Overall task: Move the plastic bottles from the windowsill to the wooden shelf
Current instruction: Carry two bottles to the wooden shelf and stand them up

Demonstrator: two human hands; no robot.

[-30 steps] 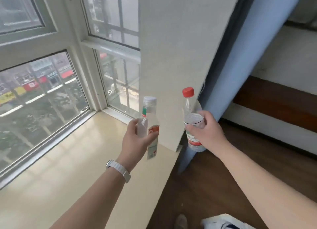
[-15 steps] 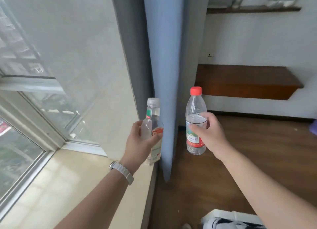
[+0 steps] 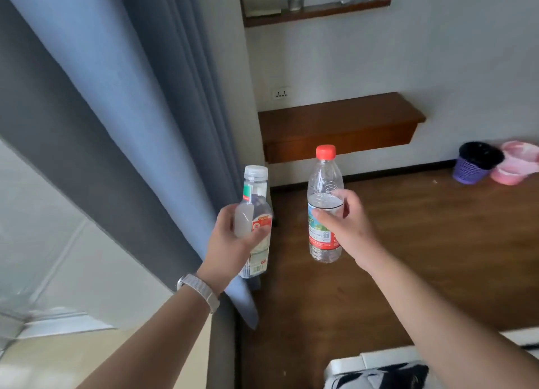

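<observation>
My left hand [image 3: 233, 239] grips a clear bottle with a white cap [image 3: 256, 202], upright, in front of the blue curtain. My right hand [image 3: 347, 228] grips a clear bottle with a red cap [image 3: 324, 184] and a red-green label, upright and partly filled with water. Both bottles are in the air above the wooden floor. The lower wooden shelf [image 3: 341, 126] is fixed to the white wall ahead, beyond the bottles. A higher wooden shelf [image 3: 315, 13] carries a glass and another container. The cream windowsill [image 3: 58, 359] lies at the lower left.
A blue-grey curtain [image 3: 131, 126] hangs on the left, close to my left hand. A purple mesh bin [image 3: 474, 167] and a pink basin [image 3: 516, 167] stand on the floor at the right wall. A wall socket [image 3: 281, 93] sits above the lower shelf. White bedding [image 3: 379, 362] is at the bottom.
The view has swung right, away from the window toward the wall with the shelves. Both hands have kept their bottles and carried them off the windowsill over the floor.
</observation>
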